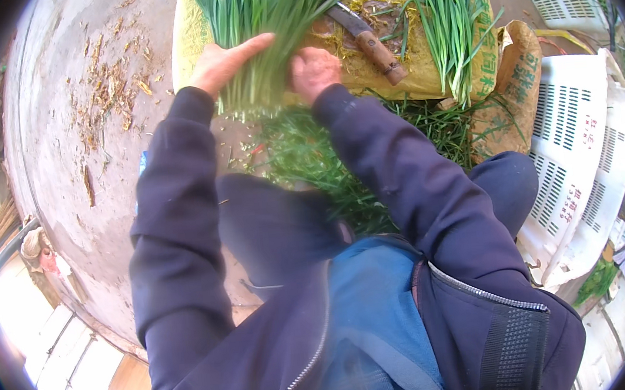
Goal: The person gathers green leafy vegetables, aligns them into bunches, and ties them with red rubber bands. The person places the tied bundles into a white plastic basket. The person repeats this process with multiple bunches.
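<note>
My left hand [226, 63] grips a thick bunch of garlic chives [241, 17], its thumb across the stalks and the fingers partly hidden. The pale stem ends point towards me, blurred by motion. Against the bunch's right side, my right hand [317, 72] has its fingers curled; whether they hold stalks is hidden. Under the bunch lies a stuffed yellow woven sack [347, 83] bearing writing. On it, right of my right hand, rests a knife [372, 47] with a dark blade and wooden handle. A smaller bunch of chives [445, 22] lies on the sack's right side.
Loose green leaves [314, 150] heap on the floor between my knees and the sack. White slotted plastic crates [563, 134] and a brown paper sack [512, 88] stand on the right. Dry plant scraps [108, 96] litter the concrete floor [64, 161] on the left.
</note>
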A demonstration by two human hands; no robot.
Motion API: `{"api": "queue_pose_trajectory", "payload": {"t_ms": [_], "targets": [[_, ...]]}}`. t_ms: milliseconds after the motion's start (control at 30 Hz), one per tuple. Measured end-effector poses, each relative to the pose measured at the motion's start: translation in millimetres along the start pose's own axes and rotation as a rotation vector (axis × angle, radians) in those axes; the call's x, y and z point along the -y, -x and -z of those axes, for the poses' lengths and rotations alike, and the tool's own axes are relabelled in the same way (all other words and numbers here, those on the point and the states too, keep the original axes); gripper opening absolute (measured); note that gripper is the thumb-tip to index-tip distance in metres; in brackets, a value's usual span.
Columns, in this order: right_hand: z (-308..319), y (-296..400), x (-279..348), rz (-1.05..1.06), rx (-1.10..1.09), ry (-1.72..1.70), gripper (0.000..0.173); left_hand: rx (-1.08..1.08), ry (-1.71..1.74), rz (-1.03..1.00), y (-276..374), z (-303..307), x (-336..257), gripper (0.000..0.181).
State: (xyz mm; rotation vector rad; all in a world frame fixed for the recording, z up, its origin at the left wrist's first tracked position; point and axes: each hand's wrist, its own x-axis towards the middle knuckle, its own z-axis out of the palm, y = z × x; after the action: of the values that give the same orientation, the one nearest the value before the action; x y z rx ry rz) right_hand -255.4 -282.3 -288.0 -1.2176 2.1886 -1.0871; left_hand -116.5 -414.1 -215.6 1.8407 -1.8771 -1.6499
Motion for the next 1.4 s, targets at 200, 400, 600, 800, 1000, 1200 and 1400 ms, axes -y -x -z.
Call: {"api": "queue_pose_trajectory", "payload": {"t_ms": [200, 400, 600, 800, 1000, 1200, 1400], "targets": [[46.8, 15.7, -11.8, -0.174, 0.319, -0.366, 0.025, 0.121, 0.605, 0.006, 51.3, -31.5, 24.5, 0.046], [83.3, 31.5, -38.6, -0.148, 0.411, -0.224, 0.026, 0.047, 0.824, 0.014, 75.7, -78.5, 52.8, 0.041], [107.0, 33.7, -59.8, -0.002, 0.274, -0.013, 0.022, 0.090, 0.836, 0.021, 66.9, -74.5, 56.2, 0.053], [124.2, 46.0, -84.4, 0.022, 0.238, 0.163, 0.023, 0.122, 0.814, 0.034, 72.6, -77.0, 48.6, 0.042], [112.0, 53.3, -115.5, -0.362, 0.708, 0.370, 0.026, 0.138, 0.830, 0.041, 71.4, -75.3, 45.0, 0.042], [71.4, 84.2, -145.5, -0.348, 0.902, 0.326, 0.029, 0.194, 0.849, 0.049, 69.6, -76.0, 46.7, 0.040], [51.8, 72.7, -174.1, -0.323, 0.594, 0.524, 0.035, 0.199, 0.881, 0.073, 68.1, -77.8, 44.0, 0.040]]}}
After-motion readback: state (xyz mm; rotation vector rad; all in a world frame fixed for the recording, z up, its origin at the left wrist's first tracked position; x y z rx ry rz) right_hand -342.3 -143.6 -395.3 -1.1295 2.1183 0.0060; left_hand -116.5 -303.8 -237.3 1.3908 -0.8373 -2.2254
